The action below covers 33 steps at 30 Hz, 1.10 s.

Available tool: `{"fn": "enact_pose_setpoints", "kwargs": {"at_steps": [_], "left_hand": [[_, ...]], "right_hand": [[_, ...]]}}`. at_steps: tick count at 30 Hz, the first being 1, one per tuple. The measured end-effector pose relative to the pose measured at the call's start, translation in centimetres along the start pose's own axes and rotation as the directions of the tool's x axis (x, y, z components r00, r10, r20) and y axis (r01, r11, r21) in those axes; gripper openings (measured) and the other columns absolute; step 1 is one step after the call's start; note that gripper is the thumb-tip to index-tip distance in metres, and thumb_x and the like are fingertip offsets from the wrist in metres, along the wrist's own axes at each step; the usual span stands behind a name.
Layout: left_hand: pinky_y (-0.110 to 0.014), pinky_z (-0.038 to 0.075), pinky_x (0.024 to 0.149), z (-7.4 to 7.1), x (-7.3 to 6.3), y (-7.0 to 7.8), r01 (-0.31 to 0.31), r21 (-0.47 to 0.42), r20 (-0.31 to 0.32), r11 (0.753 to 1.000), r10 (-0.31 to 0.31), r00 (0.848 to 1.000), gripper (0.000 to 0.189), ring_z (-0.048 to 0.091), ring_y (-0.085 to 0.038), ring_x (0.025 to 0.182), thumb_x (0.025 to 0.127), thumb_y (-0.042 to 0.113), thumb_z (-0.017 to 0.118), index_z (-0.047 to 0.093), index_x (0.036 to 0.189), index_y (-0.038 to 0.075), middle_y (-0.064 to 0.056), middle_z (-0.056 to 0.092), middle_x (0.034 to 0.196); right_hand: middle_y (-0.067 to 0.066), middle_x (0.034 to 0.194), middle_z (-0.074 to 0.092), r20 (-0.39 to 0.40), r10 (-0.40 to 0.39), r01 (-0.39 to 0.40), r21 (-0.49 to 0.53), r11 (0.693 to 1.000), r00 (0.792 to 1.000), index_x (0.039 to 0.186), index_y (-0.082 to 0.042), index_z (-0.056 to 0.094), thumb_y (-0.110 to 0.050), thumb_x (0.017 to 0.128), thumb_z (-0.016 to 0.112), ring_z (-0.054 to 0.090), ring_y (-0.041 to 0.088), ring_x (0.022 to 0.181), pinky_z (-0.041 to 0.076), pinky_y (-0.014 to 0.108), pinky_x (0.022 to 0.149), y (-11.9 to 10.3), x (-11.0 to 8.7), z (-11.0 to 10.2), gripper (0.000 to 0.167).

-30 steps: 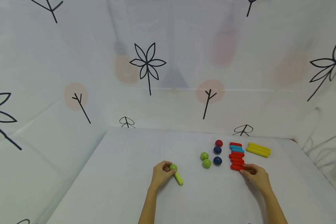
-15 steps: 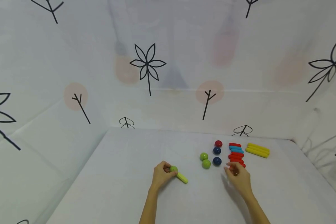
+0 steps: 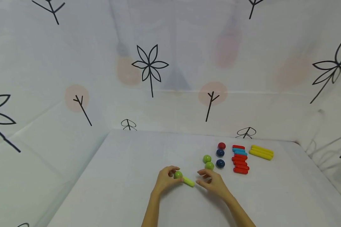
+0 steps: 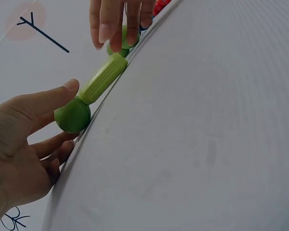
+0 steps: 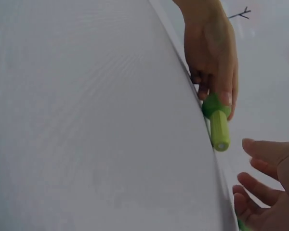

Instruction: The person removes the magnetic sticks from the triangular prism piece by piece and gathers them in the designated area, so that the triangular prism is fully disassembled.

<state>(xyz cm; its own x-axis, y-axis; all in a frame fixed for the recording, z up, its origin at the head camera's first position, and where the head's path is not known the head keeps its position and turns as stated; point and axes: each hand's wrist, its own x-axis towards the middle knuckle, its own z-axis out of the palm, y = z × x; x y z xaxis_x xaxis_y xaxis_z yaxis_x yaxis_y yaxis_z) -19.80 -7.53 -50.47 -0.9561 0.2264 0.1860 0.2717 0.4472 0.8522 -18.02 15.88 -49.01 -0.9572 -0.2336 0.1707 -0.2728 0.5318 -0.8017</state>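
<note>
My left hand (image 3: 166, 179) holds a green ball (image 3: 178, 174) between thumb and fingers, low over the white table. A yellow-green ridged stick (image 3: 188, 182) extends from the ball, pointing right; in the left wrist view (image 4: 104, 79) the stick meets the ball end-on. My right hand (image 3: 214, 184) is just right of the stick's free end, fingers loosely bent and apart, nothing between them. In the right wrist view, a gap shows between the right hand (image 5: 267, 187) and the stick (image 5: 220, 132).
Behind the right hand lie two green balls (image 3: 207, 159), two dark blue balls (image 3: 220, 163) and a red ball (image 3: 222, 145). Right of them is a column of red sticks (image 3: 240, 170) and blue sticks (image 3: 240, 151), then yellow sticks (image 3: 261, 152). A patterned white cloth (image 3: 170, 107) hangs behind.
My right hand has left the red sticks and come left toward the yellow-green stick. The left hand has shifted slightly right, and the stick has swung to point more rightward.
</note>
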Motion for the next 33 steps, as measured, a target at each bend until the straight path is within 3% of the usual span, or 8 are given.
{"fn": "enact_pose_setpoints", "kwargs": {"at_steps": [5,13,20,24,29,33], "left_hand": [[-0.028,0.045,0.077,-0.4,0.0,-0.2,-0.044,-0.016,0.067,0.999,0.045,0.997,0.038,0.055,-0.018,0.087,0.072,0.012,0.076,0.068,0.108,0.002,-0.010,0.067,0.103],[-0.026,0.045,0.076,-0.1,0.0,-0.3,-0.032,-0.013,0.052,0.999,0.032,0.998,0.034,0.056,-0.016,0.085,0.072,0.018,0.078,0.070,0.102,0.004,-0.007,0.069,0.099],[-0.026,0.045,0.074,-0.1,0.0,-0.3,-0.030,-0.007,0.031,1.000,0.031,0.999,0.034,0.056,-0.017,0.083,0.071,0.020,0.080,0.070,0.099,0.004,-0.006,0.068,0.095],[-0.025,0.045,0.074,-0.1,0.1,-0.4,-0.025,-0.012,0.025,1.000,0.025,0.999,0.034,0.056,-0.015,0.082,0.071,0.021,0.081,0.070,0.098,0.003,-0.005,0.068,0.093],[-0.024,0.045,0.073,0.0,0.1,-0.6,-0.035,-0.026,0.013,0.999,0.035,0.999,0.033,0.056,-0.014,0.080,0.070,0.019,0.082,0.070,0.097,0.003,-0.005,0.069,0.091],[-0.024,0.045,0.072,0.0,0.2,-0.7,-0.038,-0.028,0.014,0.999,0.038,0.999,0.032,0.055,-0.013,0.080,0.070,0.018,0.082,0.070,0.096,0.003,-0.005,0.068,0.090]], "right_hand": [[0.005,0.097,0.067,0.082,-0.007,0.011,-0.053,0.999,0.997,0.107,-0.003,0.065,-0.017,0.077,0.076,0.058,0.018,0.085,0.049,0.024,0.073,-0.1,0.4,1.2,0.034],[-0.001,0.083,0.061,0.097,0.019,-0.011,-0.085,0.996,0.995,0.099,-0.003,0.069,-0.014,0.078,0.075,0.052,0.013,0.076,0.045,0.021,0.065,-0.7,0.6,2.0,0.024],[-0.002,0.085,0.058,0.117,-0.082,0.099,-0.148,0.984,0.990,0.095,-0.003,0.065,-0.005,0.083,0.067,0.052,0.009,0.076,0.047,0.023,0.068,-0.7,0.7,2.2,0.012],[-0.001,0.086,0.059,0.109,-0.083,0.095,-0.111,0.989,0.990,0.098,-0.003,0.062,-0.002,0.085,0.063,0.053,0.008,0.075,0.048,0.023,0.067,-0.6,0.7,2.2,0.013],[0.007,0.098,0.060,0.096,-0.050,0.054,-0.033,0.998,0.994,0.112,0.002,0.060,0.002,0.087,0.058,0.057,0.017,0.085,0.051,0.024,0.075,-0.7,0.6,2.1,0.025],[0.013,0.103,0.064,0.076,-0.046,0.045,0.012,0.999,0.996,0.109,0.003,0.063,0.000,0.086,0.062,0.061,0.023,0.089,0.052,0.024,0.076,-1.0,0.7,2.1,0.024]]}}
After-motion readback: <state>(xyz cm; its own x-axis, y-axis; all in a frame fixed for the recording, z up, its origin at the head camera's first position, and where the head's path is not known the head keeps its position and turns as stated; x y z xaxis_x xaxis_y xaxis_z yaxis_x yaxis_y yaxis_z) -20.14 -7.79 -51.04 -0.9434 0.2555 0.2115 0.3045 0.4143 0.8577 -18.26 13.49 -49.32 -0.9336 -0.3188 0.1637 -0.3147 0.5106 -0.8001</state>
